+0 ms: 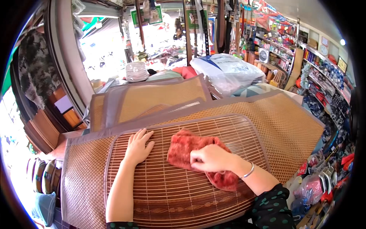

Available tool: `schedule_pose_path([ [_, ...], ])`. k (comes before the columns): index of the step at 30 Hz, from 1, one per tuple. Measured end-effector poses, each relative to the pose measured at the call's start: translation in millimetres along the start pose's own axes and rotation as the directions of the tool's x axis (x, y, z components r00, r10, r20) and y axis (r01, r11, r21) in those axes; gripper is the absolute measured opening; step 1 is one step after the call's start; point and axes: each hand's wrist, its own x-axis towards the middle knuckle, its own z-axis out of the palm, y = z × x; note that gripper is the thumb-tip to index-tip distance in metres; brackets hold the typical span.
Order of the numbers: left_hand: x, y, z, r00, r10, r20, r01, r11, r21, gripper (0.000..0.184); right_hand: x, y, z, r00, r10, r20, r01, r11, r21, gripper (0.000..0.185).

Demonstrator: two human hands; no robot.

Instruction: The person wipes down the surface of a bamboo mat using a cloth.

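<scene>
A brown bamboo-slat mat (164, 191) with rounded, bound corners lies on top of a larger tan woven mat (85, 179). My left hand (138, 148) rests flat on the slats at the mat's upper left, fingers stretched out and holding nothing. Right of it, my right hand (209, 158) is closed on a red cloth (183, 147), pressing it against the slats. Part of the cloth spreads out to the left of my fist, and another part hangs below the wrist. A silver bangle (249, 170) circles my right wrist.
Behind lie more tan woven mats (160, 97) with grey borders. A plastic-wrapped white package (228, 70) and a wrapped white stack (137, 71) sit at the back. Packed shelves (324, 76) line the right. Folded goods (44, 173) stand at lower left.
</scene>
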Motion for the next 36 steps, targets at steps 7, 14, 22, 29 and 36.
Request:
schedule_pose_path([
  [7, -1.1, -1.6, -1.1, 0.998, -0.052, 0.027, 0.051, 0.998, 0.033, 0.049, 3.8, 90.0, -27.5, 0.883, 0.095, -0.460, -0.310, 0.852, -0.421, 0.045],
  [14, -0.5, 3.3, -3.6, 0.997, -0.059, 0.047, 0.058, 0.998, 0.016, 0.049, -17.5, 71.3, -26.2, 0.945, 0.302, -0.126, -0.327, 0.871, -0.367, 0.067],
  [22, -0.7, -1.9, 3.0, 0.999, -0.032, 0.009, 0.032, 0.999, 0.028, 0.048, 14.4, -7.0, 26.8, 0.968, -0.210, 0.139, 0.243, 0.925, -0.293, 0.059],
  [29, -1.6, -0.1, -1.8, 0.997, -0.062, 0.053, 0.061, 0.998, 0.025, 0.049, 64.0, 75.7, -16.5, 0.937, 0.315, -0.150, -0.349, 0.845, -0.405, 0.062],
  [36, -0.6, -1.0, 0.0, 0.997, -0.056, 0.052, 0.056, 0.998, 0.013, 0.049, 35.5, 60.0, -25.1, 0.953, 0.302, 0.029, -0.276, 0.903, -0.328, 0.073],
])
